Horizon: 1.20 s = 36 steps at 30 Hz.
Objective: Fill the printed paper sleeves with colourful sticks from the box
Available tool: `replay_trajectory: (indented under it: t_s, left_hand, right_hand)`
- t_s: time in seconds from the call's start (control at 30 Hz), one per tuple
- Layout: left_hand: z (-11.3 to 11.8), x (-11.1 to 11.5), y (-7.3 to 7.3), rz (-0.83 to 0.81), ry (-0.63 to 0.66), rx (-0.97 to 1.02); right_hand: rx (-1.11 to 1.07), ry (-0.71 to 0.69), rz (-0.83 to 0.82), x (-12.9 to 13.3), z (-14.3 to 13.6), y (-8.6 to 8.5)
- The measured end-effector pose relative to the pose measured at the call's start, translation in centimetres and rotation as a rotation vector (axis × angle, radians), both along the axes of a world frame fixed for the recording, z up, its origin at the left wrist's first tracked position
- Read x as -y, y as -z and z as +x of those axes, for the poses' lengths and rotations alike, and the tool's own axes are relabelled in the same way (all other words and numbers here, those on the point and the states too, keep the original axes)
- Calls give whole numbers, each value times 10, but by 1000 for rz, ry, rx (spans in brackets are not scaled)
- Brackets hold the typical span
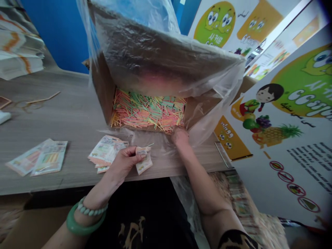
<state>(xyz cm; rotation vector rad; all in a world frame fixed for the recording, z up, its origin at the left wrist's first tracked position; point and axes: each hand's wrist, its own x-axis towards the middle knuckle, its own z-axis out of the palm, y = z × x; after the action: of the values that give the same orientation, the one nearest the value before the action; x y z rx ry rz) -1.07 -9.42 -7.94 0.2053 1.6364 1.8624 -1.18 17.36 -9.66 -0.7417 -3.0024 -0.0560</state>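
My left hand (126, 160) pinches a small printed packet (144, 162) by its upper end, above the table's front edge. A thin pale green stick (150, 145) pokes out at the packet's top. At the front right corner of a plastic-lined cardboard box (102, 90), my right hand (181, 135) reaches in over the edge. Its fingers are bent at the sticks and partly hidden, so I cannot make out what they hold. Many thin pink, green and yellow sticks (150, 112) cover the box's bottom. Beside my left hand lies a pile of similar packets (103, 150).
Two filled clear packets (49, 157) lie on the grey wooden table (75, 103) at the left. Farther back are a rubber band with a stick (43, 98) and stacked white bags (20, 52). Large printed cartons (285, 114) stand close on the right. Clear plastic film (207, 131) drapes over the box.
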Motion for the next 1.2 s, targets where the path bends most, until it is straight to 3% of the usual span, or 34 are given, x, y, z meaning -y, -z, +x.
replay_trajectory:
  t_s: [0.23, 0.4, 0.57, 0.7, 0.9, 1.0, 1.2]
  left_hand:
    - [1, 0, 8, -8, 30, 30]
    - [0, 0, 4, -2, 62, 60]
    - [2, 1, 1, 1, 70, 71]
    - [4, 2, 4, 4, 58, 66]
    - [4, 2, 0, 74, 35, 50]
    - [3, 3, -4, 90, 32, 76]
    - [2, 8, -2, 61, 23, 80]
  right_hand:
    - [13, -297, 6, -1, -16, -20]
    - [127, -472, 86, -7, -27, -30]
    - [119, -504, 223, -6, -34, -23]
    - [96, -429, 212, -5, -40, -16]
    - [-209, -80, -265, -26, -48, -16]
    - [-316, -70, -373, -36, -49, -16]
    - [-633, -103, -920, -20, -38, -5]
